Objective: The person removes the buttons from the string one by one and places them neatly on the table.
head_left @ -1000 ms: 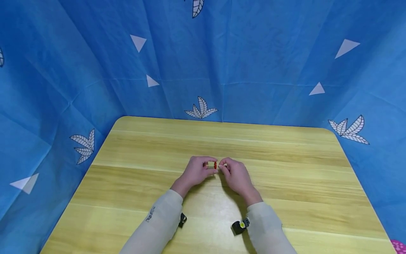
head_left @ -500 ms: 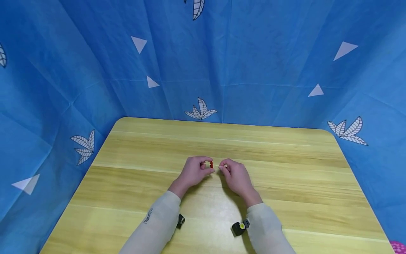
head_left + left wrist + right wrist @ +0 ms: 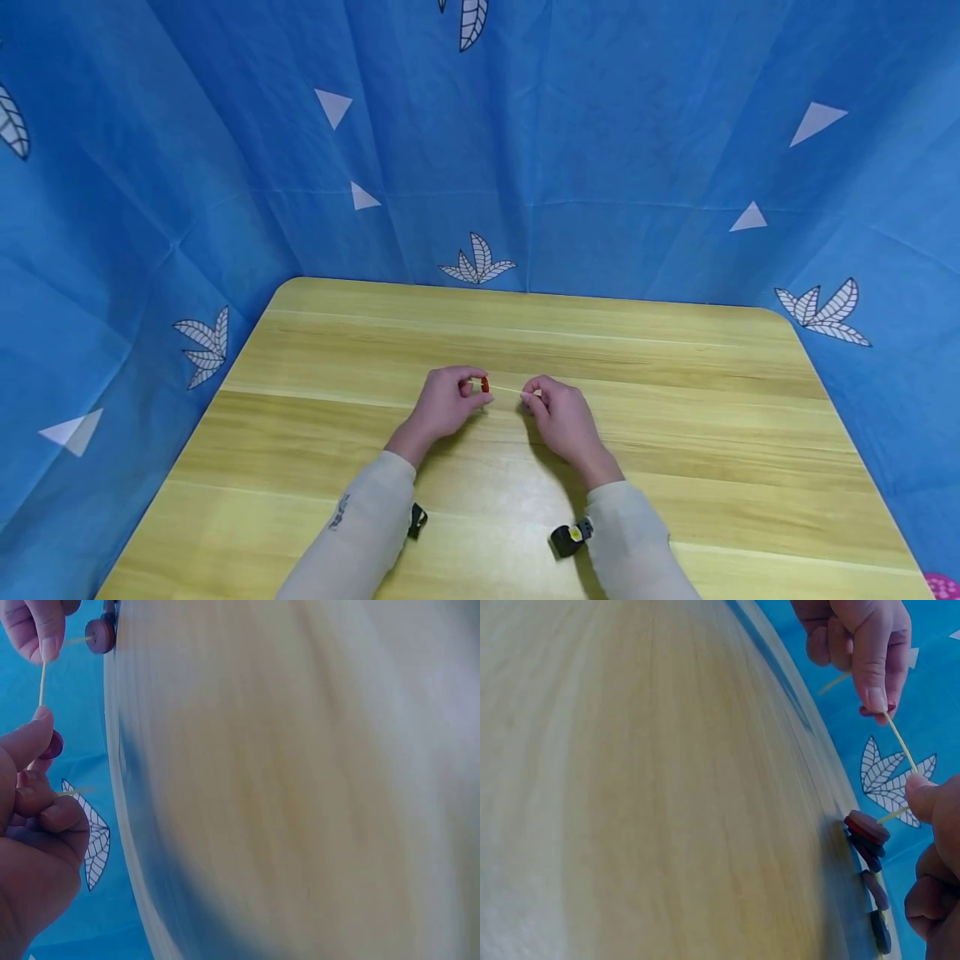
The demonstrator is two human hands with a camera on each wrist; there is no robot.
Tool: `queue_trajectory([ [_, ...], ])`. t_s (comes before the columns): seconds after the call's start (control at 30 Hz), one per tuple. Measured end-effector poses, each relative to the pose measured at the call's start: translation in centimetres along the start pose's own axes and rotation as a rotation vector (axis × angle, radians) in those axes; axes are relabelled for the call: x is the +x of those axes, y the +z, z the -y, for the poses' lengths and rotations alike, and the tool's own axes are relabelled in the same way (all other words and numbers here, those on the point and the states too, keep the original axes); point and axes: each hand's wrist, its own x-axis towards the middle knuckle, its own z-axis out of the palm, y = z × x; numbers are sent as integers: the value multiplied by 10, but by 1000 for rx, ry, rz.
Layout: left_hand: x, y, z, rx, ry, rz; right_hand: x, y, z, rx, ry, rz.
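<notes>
My left hand point(image 3: 442, 404) pinches a round red button point(image 3: 485, 384) between thumb and fingertips. A thin yellow string point(image 3: 506, 389) runs from the button to my right hand point(image 3: 562, 414), whose thumb and forefinger pinch it. In the left wrist view, the red button point(image 3: 52, 745) is partly covered by the left thumb, and a loose string end point(image 3: 73, 793) sticks out past the curled fingers. Below the right hand, several round buttons point(image 3: 867, 825) hang along the string in the right wrist view; in the head view that hand hides them.
Both hands are above a wooden table point(image 3: 675, 400) with rounded far corners. A blue patterned curtain point(image 3: 615, 167) stands behind it and along the sides. A black wrist device point(image 3: 570, 537) is at the right sleeve. Something pink point(image 3: 942, 586) shows at the lower right edge.
My left hand has moved left, away from the right hand, with the red button in its fingers. More string now shows between the hands. The right hand has barely moved.
</notes>
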Motion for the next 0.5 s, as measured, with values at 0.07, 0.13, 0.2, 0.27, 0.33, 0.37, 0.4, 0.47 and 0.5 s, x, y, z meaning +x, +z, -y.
queue_trajectory([
  [0.07,-1,-3,1,-4,-19,-7,0,-1,0,-1,-3,-4],
  [0.13,-2,-6,3,-8,-31,-14,-1,-1,1,-2,-7,-5],
  [0.2,-4,-10,4,-8,-46,-19,-1,-2,1,-4,-8,-3],
  [0.27,-5,-12,6,-12,-56,-26,-1,-2,1,-3,-3,2],
  [0.33,-6,-15,7,-14,-62,-32,-2,-2,1,-1,4,5],
  [0.37,-6,-16,8,-13,-64,-33,-2,-3,2,0,9,6],
  [0.4,-7,-17,9,-11,-66,-34,-2,-3,2,1,12,7],
  [0.47,-8,-18,10,-11,-68,-39,-3,-4,2,4,16,6],
  [0.5,-8,-19,11,-11,-72,-42,-3,-4,2,6,18,6],
])
